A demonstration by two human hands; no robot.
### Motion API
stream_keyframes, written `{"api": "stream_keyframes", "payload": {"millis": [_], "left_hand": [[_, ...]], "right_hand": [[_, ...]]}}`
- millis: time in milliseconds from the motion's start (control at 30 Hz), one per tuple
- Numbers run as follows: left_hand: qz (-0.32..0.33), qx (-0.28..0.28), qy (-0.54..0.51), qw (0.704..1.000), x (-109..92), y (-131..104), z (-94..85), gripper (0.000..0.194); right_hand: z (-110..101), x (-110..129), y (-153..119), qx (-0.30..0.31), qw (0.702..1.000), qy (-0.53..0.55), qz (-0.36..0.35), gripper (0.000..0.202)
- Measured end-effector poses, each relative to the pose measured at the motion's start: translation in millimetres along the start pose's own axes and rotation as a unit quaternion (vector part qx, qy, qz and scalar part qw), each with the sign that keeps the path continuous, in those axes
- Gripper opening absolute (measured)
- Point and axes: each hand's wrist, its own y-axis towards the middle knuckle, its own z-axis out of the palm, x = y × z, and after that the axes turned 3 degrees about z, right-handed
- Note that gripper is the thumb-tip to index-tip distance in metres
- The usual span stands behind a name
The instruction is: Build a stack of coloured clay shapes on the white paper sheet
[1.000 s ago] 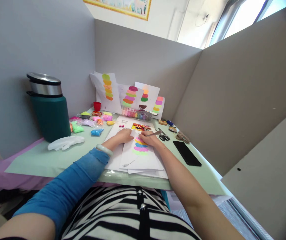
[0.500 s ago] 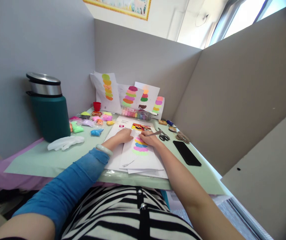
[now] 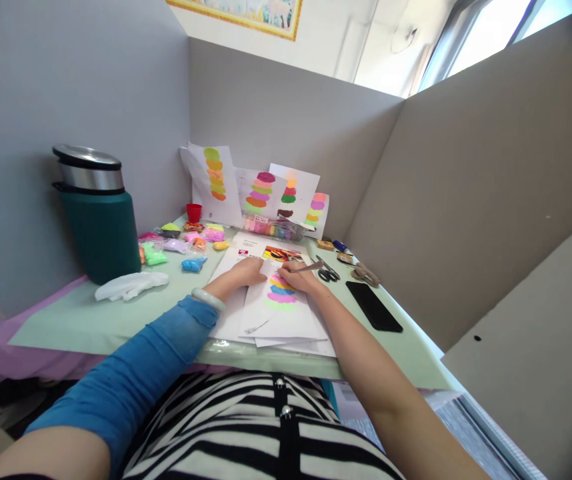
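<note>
A white sheet of paper (image 3: 261, 320) lies in front of me with a column of pink, yellow, blue, purple and green patches (image 3: 282, 291) and a small dark scribble near its lower left corner. At the sheet's upper left edge, my left hand (image 3: 250, 272) is closed on the paper, fingertips partly hidden. My right hand (image 3: 299, 277) is closed around a slim grey tool (image 3: 311, 267), over the top of the patches. Its working tip is hidden by the fingers. Under the sheet are more papers, one with a printed colour picture (image 3: 283, 253).
Left stand a green bottle (image 3: 101, 233), a white crumpled tissue (image 3: 132, 285) and several bagged clay pieces (image 3: 176, 245). Right lie scissors (image 3: 329, 272) and a black phone (image 3: 373, 307). Painted sheets (image 3: 215, 183) lean at the back behind a clear pack of colours (image 3: 273, 227).
Almost nothing differs. Both hands stay in place on the sheet, with at most a tiny shift of the right fingers.
</note>
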Motion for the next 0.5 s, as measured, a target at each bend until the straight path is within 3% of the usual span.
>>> {"api": "stream_keyframes", "payload": {"millis": [300,500], "left_hand": [[0.001,0.01,-0.026,1.0,2.6,3.4,3.8,0.066],[0.002,0.011,-0.019,1.0,3.0,3.7,3.8,0.062]], "right_hand": [[-3.0,3.2,-2.1,0.004,1.0,-0.007,0.004,0.03],[-1.4,2.2,-1.0,0.001,1.0,-0.005,-0.001,0.03]]}}
